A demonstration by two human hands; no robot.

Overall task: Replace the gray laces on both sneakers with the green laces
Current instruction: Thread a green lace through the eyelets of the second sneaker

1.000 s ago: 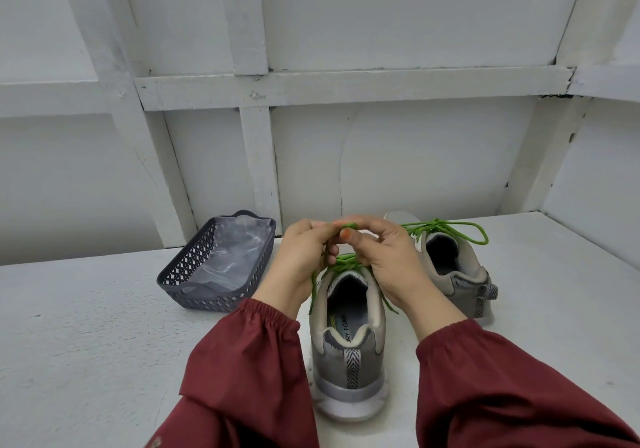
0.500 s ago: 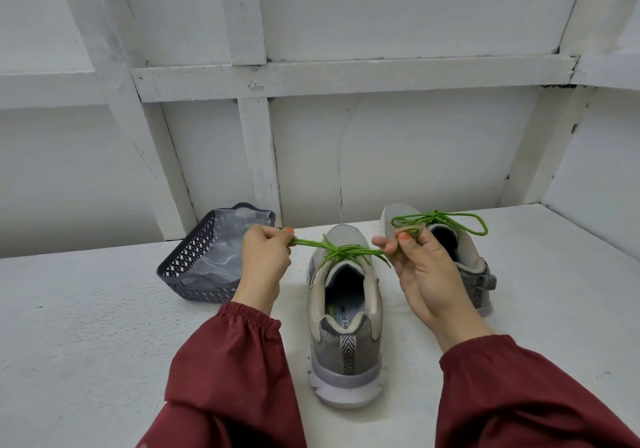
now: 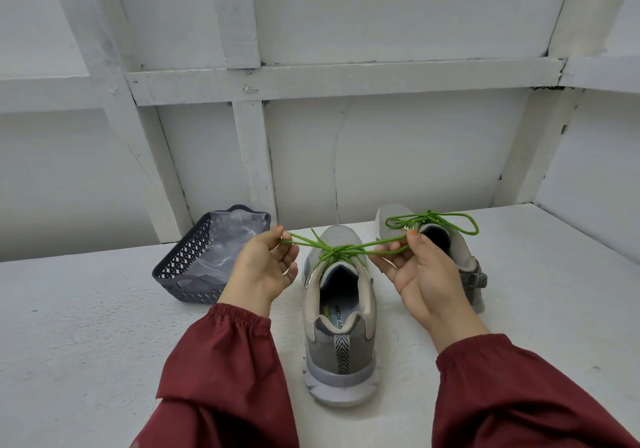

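**Hands draw apart as the bow cinches on the near sneaker**

Both hands have moved outward since a second ago, when they were bunched together over the shoe's tongue; the loops that were then gathered between them are now stretched into a taut line.

The left hand (image 3: 266,267) pinches one loop of the green lace (image 3: 337,250) between thumb and forefinger, its other fingers loosely spread below. The right hand (image 3: 419,271) pinches the opposite loop the same way, palm turned up, remaining fingers relaxed and apart. Midway between the two pinches sits the knot, directly over the throat of the near sneaker (image 3: 341,326). Holding the loops at their outer ends and pulling level and opposite looks meant to close the knot squarely without dragging a loop through.

Just beyond the right fingertips (image 3: 412,234) stands the far sneaker (image 3: 464,260), already laced in green with its finished bow (image 3: 446,220) lying across the opening. It seems set aside there to keep it out of the working space.

Out past the left fingers, near but not touching, a dark basket (image 3: 194,274) holds clear plastic (image 3: 228,239). No gray laces are visible; whether they lie in it cannot be told.

By this reckoning the task is nearly done, with only this bow left to be snugged.
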